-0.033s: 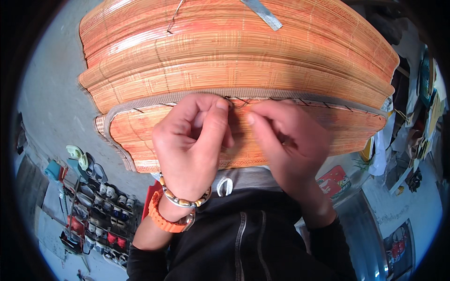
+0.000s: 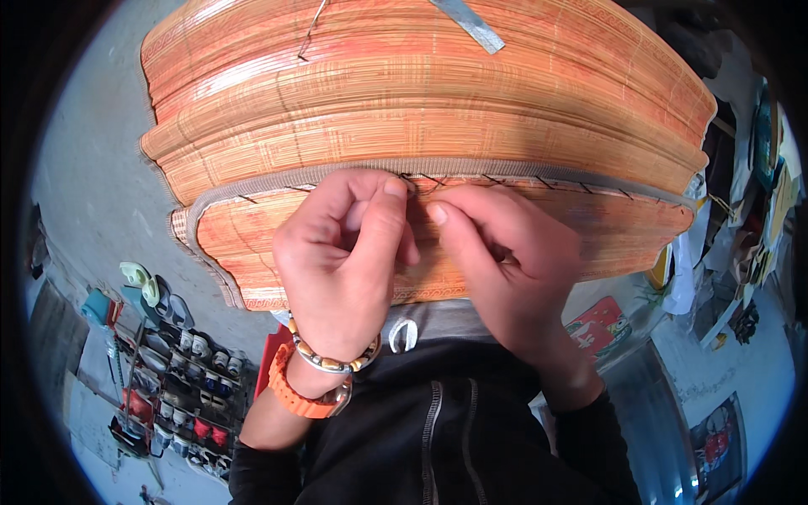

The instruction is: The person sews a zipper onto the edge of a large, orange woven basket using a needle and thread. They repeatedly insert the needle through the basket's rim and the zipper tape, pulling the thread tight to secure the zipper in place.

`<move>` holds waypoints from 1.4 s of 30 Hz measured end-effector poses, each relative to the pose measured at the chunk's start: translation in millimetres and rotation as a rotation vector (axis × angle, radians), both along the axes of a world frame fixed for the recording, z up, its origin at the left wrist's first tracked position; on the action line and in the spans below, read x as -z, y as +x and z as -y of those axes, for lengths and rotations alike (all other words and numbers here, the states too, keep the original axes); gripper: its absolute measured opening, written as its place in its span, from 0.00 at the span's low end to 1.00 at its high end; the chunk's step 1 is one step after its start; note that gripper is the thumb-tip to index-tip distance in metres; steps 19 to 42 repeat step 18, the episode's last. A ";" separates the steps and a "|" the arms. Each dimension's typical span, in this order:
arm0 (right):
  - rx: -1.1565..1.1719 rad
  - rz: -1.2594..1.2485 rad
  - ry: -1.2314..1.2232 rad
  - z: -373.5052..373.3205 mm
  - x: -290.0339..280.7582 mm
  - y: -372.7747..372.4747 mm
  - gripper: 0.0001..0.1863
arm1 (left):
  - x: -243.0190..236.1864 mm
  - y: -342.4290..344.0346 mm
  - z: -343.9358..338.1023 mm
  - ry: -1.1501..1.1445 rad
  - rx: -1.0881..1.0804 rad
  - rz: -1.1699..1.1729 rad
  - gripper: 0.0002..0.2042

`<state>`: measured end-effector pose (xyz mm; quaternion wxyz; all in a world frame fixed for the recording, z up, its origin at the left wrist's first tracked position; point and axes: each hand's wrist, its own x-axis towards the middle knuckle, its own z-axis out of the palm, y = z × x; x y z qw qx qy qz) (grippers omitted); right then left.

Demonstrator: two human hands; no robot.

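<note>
An orange woven bamboo mat (image 2: 505, 126) lies in folds before me, with a grey-brown cloth binding (image 2: 278, 178) along its near fold. Slanting dark stitches (image 2: 547, 183) run along that binding. My left hand (image 2: 341, 248) is closed in a pinch at the binding, on a dark thread (image 2: 409, 181) that shows in a small loop at the fingertips. Just to its right, my right hand (image 2: 509, 261) has thumb and forefinger pressed together over the mat, close to the thread. Whatever is between them is too small to make out.
A flat grey metal strip (image 2: 471, 25) and a thin dark-tipped metal tool (image 2: 310, 38) lie on the far part of the mat. Shoes fill a rack (image 2: 189, 387) at lower left. Papers and clutter (image 2: 741, 185) are heaped at right.
My right hand has shifted slightly left, bringing its pinched fingertips nearer my left hand. The left hand has stayed nearly in place at the binding.
</note>
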<state>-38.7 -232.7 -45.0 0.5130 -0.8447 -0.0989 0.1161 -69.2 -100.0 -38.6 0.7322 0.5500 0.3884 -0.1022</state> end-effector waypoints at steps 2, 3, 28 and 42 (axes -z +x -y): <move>0.018 -0.103 0.020 -3.8 0.3 -1.9 0.04 | -1.7 -0.4 2.2 0.011 -0.014 0.001 0.05; 0.053 -0.141 0.025 -5.8 -0.1 -1.8 0.04 | -1.3 -1.2 3.2 0.006 -0.018 0.007 0.05; 0.115 -0.345 0.096 -15.8 -3.6 8.6 0.03 | 1.2 -3.5 5.9 0.026 -0.007 -0.004 0.04; 0.115 -0.345 0.096 -15.8 -3.6 8.6 0.03 | 1.2 -3.5 5.9 0.026 -0.007 -0.004 0.04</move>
